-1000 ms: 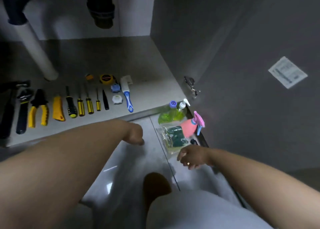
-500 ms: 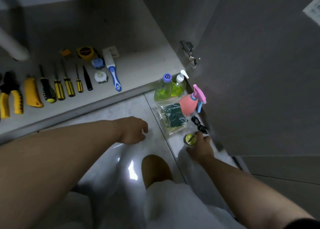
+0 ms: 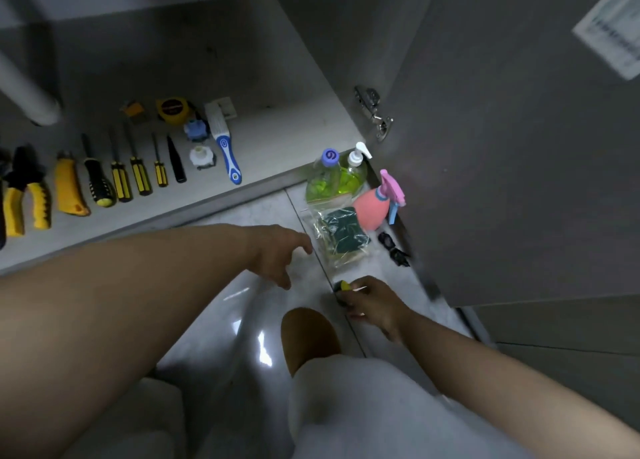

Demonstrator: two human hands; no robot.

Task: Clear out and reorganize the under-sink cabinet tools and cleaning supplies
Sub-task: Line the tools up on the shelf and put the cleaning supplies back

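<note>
The right hand (image 3: 372, 306) is curled round a small round yellow thing (image 3: 344, 287), just above the floor (image 3: 263, 209). The left hand (image 3: 277, 254) is loose and spread, with nothing in it, and it hangs over the floor near a clear bag (image 3: 341, 236) of green sponges. Just past the bag lie a pink spray bottle (image 3: 372, 205), two green bottles (image 3: 332, 181) and a little black thing (image 3: 393, 249), all on the floor beside the open door (image 3: 519, 146). Inside the cabinet (image 3: 277, 129) the tools (image 3: 121, 178) lie in a neat row, side by side. So I think the tool part looks done, and the cleaning things are what is left to put away, so the job may be about half done. A white paper (image 3: 613, 28) is stuck on the door, but its words are too blurry to read. One bottle's blue cap (image 3: 330, 155) has a curly mark like a 9. No brand can be read.
</note>
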